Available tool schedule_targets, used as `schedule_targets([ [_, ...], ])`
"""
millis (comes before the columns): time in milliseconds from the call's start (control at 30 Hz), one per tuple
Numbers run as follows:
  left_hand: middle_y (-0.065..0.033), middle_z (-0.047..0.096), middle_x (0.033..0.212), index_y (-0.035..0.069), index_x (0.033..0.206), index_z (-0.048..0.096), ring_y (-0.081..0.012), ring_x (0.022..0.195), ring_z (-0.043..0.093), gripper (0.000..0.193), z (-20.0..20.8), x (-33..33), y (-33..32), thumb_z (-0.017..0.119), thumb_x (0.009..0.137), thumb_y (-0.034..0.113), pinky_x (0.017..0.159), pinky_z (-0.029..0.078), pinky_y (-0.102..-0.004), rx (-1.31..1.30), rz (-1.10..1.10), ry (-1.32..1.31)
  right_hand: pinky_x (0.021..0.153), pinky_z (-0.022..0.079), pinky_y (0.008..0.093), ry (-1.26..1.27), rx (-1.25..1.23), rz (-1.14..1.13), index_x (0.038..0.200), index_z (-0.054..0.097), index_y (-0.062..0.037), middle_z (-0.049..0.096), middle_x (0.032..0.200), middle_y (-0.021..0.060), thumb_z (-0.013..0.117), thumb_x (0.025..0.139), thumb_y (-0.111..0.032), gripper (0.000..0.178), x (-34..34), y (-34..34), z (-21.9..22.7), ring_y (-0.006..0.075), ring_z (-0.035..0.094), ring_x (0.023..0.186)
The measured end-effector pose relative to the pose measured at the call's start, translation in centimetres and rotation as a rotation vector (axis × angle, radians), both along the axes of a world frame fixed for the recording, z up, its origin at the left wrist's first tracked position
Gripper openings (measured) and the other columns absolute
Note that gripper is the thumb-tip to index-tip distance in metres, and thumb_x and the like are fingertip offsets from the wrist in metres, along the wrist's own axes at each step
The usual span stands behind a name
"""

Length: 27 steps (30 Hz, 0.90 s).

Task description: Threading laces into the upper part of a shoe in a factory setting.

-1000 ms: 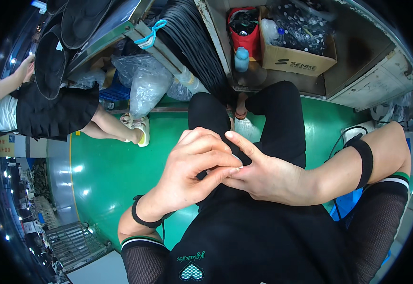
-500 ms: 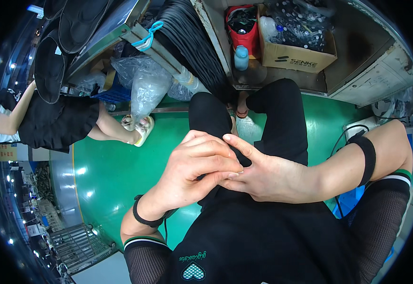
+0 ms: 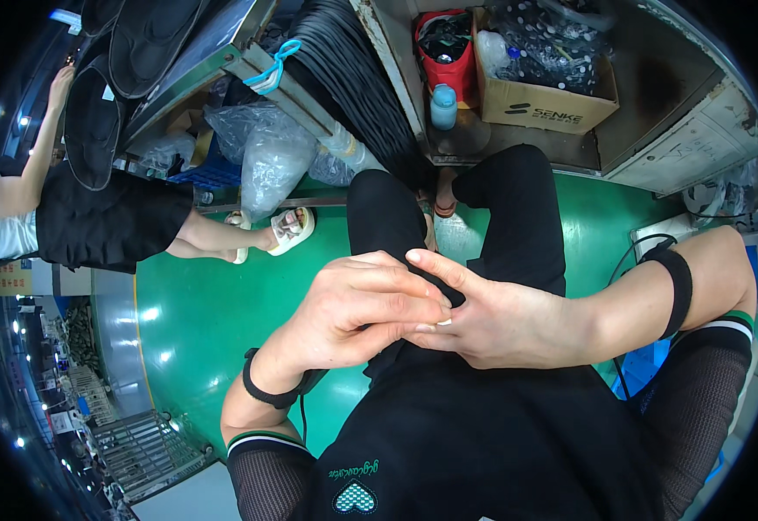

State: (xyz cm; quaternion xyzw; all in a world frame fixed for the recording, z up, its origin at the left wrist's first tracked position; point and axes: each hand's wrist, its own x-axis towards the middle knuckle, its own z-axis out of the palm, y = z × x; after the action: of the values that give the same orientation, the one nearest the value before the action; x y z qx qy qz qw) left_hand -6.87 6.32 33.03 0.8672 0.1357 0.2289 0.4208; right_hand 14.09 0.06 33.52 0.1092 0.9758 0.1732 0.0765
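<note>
Above my lap, my two hands are together. My left hand (image 3: 344,308) is closed in a pinch, its fingertips against my right hand near the base of the fingers. A small white bit (image 3: 445,322) shows at those fingertips; whether it is a nail or a separate piece I cannot make out. My right hand (image 3: 514,326) has its thumb stretched out toward the left, apart from the other fingers, which are partly hidden behind my left hand. A black band (image 3: 262,391) circles my left wrist, and another black band (image 3: 678,291) is around my right forearm.
Ahead stands a metal cabinet (image 3: 657,161) with a cardboard box (image 3: 548,115) of bagged small parts, a red bag (image 3: 461,76) and a blue bottle (image 3: 443,106). Black cables (image 3: 336,69) hang beside a bench with plastic bags (image 3: 270,161). A person (image 3: 105,213) stands at left.
My hands have shifted very slightly, and the white bit at my left fingertips shows more. The person at left has raised an arm and their feet have moved.
</note>
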Motion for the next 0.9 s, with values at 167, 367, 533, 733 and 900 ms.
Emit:
schedule_targets([
  [167, -0.0108, 0.072, 0.093, 0.005, 0.098, 0.074, -0.0247, 0.076, 0.067, 0.024, -0.8, -0.3, 0.7, 0.072, 0.074, 0.006, 0.069, 0.051, -0.0341, 0.105, -0.097, -0.101, 0.117, 0.023, 0.0635, 0.105, 0.003, -0.024, 0.085, 0.073, -0.0177, 0.052, 0.116, -0.0038, 0.06, 0.072, -0.023, 0.02, 0.0, 0.1, -1.0, 0.0188, 0.044, 0.122],
  [367, -0.0123, 0.071, 0.099, 0.003, 0.102, 0.072, -0.0248, 0.079, 0.068, 0.027, -1.0, -0.3, -0.1, 0.073, 0.076, 0.011, 0.073, 0.052, -0.0357, 0.361, -0.03, -0.159, 0.117, 0.018, 0.063, 0.053, 0.054, 0.009, 0.093, 0.076, -0.0177, 0.056, 0.116, -0.0012, 0.057, 0.077, -0.022, 0.025, 0.5, 0.5, -0.5, 0.0235, 0.05, 0.121],
  [533, -0.0136, 0.07, 0.098, 0.001, 0.107, 0.068, -0.025, 0.091, 0.067, 0.027, -1.3, -0.2, -1.1, 0.068, 0.084, 0.015, 0.081, 0.052, -0.0364, -0.023, 0.062, -0.085, 0.117, 0.016, 0.0649, 0.055, 0.145, 0.006, 0.089, 0.076, -0.0153, 0.056, 0.115, 0.0016, 0.058, 0.076, -0.022, 0.023, 0.4, 0.7, -1.1, 0.0267, 0.047, 0.124],
  [733, -0.0097, 0.064, 0.091, -0.002, 0.101, 0.064, -0.017, 0.083, 0.066, 0.019, -1.0, 0.6, -1.9, 0.07, 0.086, 0.009, 0.073, 0.051, -0.028, -0.303, 0.314, 0.018, 0.12, 0.016, 0.06, -0.197, 0.139, -0.012, 0.103, 0.074, -0.0129, 0.053, 0.129, 0.0043, 0.056, 0.075, -0.026, 0.036, 0.1, 0.6, -0.1, 0.0322, 0.035, 0.135],
  [900, -0.0101, 0.065, 0.092, -0.002, 0.1, 0.064, -0.0174, 0.086, 0.065, 0.021, -0.9, 0.9, -2.3, 0.073, 0.084, 0.008, 0.074, 0.05, -0.028, -0.328, 0.292, 0.024, 0.117, 0.006, 0.067, -0.22, 0.194, -0.029, 0.094, 0.074, -0.0138, 0.061, 0.113, 0.0039, 0.054, 0.081, -0.026, 0.027, 0.0, 0.8, 0.2, 0.0327, 0.031, 0.141],
])
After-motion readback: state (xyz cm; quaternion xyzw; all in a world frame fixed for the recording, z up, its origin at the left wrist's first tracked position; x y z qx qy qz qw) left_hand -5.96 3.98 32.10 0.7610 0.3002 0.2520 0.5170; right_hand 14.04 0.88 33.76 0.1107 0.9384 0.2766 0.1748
